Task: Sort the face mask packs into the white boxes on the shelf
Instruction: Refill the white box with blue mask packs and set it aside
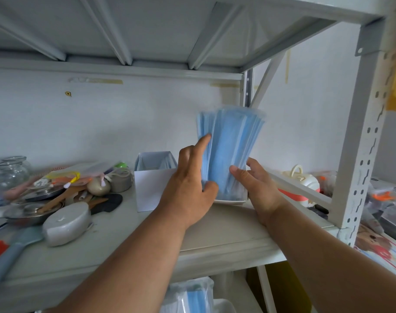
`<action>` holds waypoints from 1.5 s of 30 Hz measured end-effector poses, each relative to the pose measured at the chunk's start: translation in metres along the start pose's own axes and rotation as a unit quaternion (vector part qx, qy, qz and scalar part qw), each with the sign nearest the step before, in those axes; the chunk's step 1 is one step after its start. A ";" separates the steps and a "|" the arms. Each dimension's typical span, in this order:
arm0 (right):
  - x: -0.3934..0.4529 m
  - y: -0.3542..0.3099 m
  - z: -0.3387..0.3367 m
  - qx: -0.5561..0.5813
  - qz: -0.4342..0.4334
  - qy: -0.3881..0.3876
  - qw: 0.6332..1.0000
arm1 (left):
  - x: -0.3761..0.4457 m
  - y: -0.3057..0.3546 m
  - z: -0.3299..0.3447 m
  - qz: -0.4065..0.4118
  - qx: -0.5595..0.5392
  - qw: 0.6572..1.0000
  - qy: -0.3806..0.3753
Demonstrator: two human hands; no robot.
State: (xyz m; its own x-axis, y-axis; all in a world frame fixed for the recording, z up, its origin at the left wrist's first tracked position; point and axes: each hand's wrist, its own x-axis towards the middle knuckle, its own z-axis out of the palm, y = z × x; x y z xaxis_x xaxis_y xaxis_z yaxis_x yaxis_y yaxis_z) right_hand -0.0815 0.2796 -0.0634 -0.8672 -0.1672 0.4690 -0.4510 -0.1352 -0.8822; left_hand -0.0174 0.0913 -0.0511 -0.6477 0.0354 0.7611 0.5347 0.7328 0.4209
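Observation:
A thick stack of blue face masks [232,143] stands upright with its lower end inside a low white box [230,201] on the shelf. My left hand [192,184] grips the stack's left side, thumb in front and forefinger stretched up along it. My right hand [255,184] holds the stack's right side, thumb on the front. A second, taller white box [149,190] stands just to the left and holds more blue masks. A wrapped pack of blue masks [192,297] lies on the lower shelf.
Clutter fills the shelf's left part: glass jars [12,170], a pan, wooden utensils, a grey oval block [66,223]. The shelf's white upright post [361,141] and a diagonal brace stand to the right. Toys and boxes lie beyond it.

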 end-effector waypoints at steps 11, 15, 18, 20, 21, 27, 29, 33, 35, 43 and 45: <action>-0.002 -0.002 -0.001 0.007 0.006 -0.009 1.000 | 0.003 -0.005 0.004 -0.011 0.058 0.998 -0.003; -0.004 -0.003 -0.002 0.005 0.006 -0.017 1.000 | 0.004 -0.007 0.005 -0.018 0.056 0.998 0.006; -0.004 -0.004 -0.001 0.001 0.009 -0.013 1.000 | 0.004 -0.007 0.006 -0.017 0.058 0.998 0.014; -0.004 -0.005 -0.001 -0.005 0.007 -0.012 1.000 | 0.004 -0.006 0.007 -0.015 0.063 0.998 0.014; -0.005 -0.005 -0.001 -0.010 0.005 -0.011 1.000 | 0.004 -0.006 0.007 -0.015 0.064 0.998 0.014; -0.003 -0.003 -0.001 -0.006 -0.002 -0.011 1.000 | 0.003 -0.006 0.006 -0.016 0.055 0.998 0.008; -0.002 -0.003 -0.001 -0.009 -0.005 -0.009 1.000 | 0.003 -0.005 0.006 -0.010 0.051 0.999 0.012; -0.002 -0.002 -0.002 0.006 -0.003 -0.021 1.000 | 0.004 -0.003 0.004 0.003 0.042 0.999 0.017; -0.002 -0.002 -0.001 0.009 -0.003 -0.017 1.000 | 0.003 0.000 0.001 0.003 0.051 0.999 0.008; -0.004 -0.004 0.000 0.004 -0.003 -0.014 1.000 | 0.003 -0.006 0.004 0.005 0.059 0.998 0.007; -0.003 -0.003 -0.001 0.006 -0.001 -0.014 1.000 | 0.003 -0.005 0.004 0.002 0.062 0.998 0.012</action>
State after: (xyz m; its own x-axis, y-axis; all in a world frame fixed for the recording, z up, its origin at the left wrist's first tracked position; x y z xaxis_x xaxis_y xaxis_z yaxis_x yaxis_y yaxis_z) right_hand -0.0779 0.2815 -0.0623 -0.8602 -0.1935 0.4718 -0.4499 -0.1478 -0.8808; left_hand -0.0243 0.0904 -0.0535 -0.6323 0.0237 0.7743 0.4647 0.8113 0.3547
